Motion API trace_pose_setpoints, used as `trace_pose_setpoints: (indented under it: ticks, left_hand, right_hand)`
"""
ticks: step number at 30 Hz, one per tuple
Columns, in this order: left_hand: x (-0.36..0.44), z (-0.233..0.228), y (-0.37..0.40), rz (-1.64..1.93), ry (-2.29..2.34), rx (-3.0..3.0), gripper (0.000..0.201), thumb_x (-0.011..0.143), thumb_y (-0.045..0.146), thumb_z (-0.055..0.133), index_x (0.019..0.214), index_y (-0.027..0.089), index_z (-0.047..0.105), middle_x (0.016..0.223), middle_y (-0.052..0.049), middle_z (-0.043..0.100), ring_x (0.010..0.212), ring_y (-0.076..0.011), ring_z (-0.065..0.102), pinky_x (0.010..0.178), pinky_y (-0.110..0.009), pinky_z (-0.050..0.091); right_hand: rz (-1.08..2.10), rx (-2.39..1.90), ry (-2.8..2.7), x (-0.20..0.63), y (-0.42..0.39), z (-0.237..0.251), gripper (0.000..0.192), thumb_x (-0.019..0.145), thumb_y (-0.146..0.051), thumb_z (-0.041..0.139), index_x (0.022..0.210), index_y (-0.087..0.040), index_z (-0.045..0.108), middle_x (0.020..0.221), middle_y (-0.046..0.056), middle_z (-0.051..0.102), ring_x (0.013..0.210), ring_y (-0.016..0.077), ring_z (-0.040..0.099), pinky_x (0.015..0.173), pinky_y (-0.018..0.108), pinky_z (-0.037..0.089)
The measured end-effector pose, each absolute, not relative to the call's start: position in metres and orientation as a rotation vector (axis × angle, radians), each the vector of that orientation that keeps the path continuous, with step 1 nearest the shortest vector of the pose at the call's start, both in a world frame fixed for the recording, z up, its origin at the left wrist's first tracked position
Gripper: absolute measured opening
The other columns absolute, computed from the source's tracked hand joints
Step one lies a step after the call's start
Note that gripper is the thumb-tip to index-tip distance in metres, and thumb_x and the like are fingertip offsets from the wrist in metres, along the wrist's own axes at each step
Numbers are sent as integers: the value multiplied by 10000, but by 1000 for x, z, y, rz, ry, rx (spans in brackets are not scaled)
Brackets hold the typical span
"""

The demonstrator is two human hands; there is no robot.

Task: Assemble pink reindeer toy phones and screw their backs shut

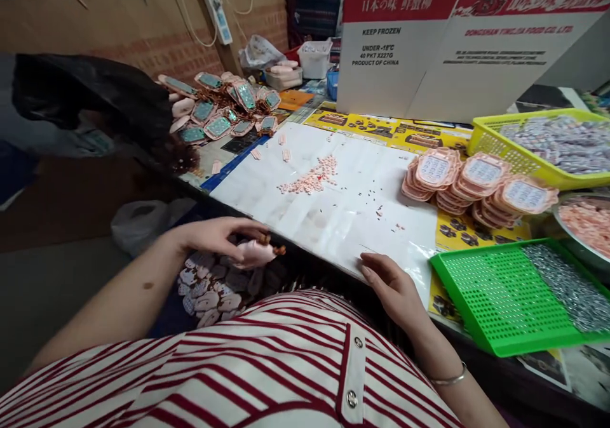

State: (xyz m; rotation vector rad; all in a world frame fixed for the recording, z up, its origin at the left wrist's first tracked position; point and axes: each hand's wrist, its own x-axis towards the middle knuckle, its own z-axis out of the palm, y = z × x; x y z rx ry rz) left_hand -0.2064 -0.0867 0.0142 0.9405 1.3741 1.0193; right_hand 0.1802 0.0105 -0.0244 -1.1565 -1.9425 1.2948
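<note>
White paper (243,193) spreads wide, with pink shells (219,124) heaped past its left side. The left hand (216,234) curls snugly around a pink piece (252,255) off the near edge, maybe so the loose bits (312,179) have room; the right hand (391,283), half open, seems empty, with shell stacks (481,173) and a green tray (486,288) crowding its right.

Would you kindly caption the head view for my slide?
Left hand holding a pink piece, right hand by the table.
</note>
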Motion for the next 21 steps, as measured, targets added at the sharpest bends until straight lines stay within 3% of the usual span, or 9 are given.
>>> trace_pose_setpoints:
  ticks: [3, 6, 9, 12, 16, 21]
  left_hand:
    - [-247, 18, -89, 986, 1735, 1188, 483, 688, 304, 863, 1148, 217, 745, 1140, -88, 786, 1131, -331, 711, 1006, -452, 547]
    - [-246, -4, -59, 1139, 1903, 1203, 440, 827, 356, 717, 1224, 169, 671, 1309, -153, 710, 1260, -305, 645, 1132, -477, 453]
    - [-221, -36, -21, 1204, 2072, 1282, 509, 812, 331, 729, 1280, 150, 642, 1508, -189, 557, 1454, -314, 462, 1261, -495, 251]
    - [-192, -61, 4, 1168, 2182, 1447, 493, 825, 371, 736, 1279, 195, 658, 1552, -154, 520, 1506, -313, 389, 1299, -521, 55]
    - [-173, -76, 14, 1031, 2367, 1730, 454, 906, 461, 656, 1270, 192, 673, 1494, -173, 575, 1430, -338, 489, 1278, -574, 137]
    - [-175, -80, 14, 1090, 2367, 1743, 394, 902, 408, 672, 1235, 200, 687, 1451, -153, 615, 1396, -312, 531, 1269, -548, 213]
  right_hand:
    - [1236, -1134, -2067, 177, 17, -24, 344, 904, -508, 643, 1052, -212, 736, 1068, 103, 787, 994, 250, 738, 916, 440, 607]
    - [1053, -1110, -2120, 172, 20, -31, 274, 934, -433, 610, 1014, -207, 742, 965, 84, 796, 850, 218, 742, 765, 364, 614]
    - [641, -1010, -2130, 169, 17, -43, 209, 956, -317, 571, 968, -182, 730, 841, 85, 771, 746, 202, 714, 704, 344, 595]
    - [361, -831, -2235, 167, 11, -51, 166, 943, -231, 574, 964, -161, 724, 809, 98, 761, 734, 208, 702, 706, 347, 590]
    - [392, -875, -2202, 167, 12, -51, 158, 945, -223, 580, 956, -162, 726, 802, 85, 765, 713, 186, 704, 687, 317, 579]
    - [710, -1145, -2006, 171, 23, -46, 246, 897, -393, 629, 897, -182, 756, 821, 87, 785, 736, 209, 715, 721, 351, 576]
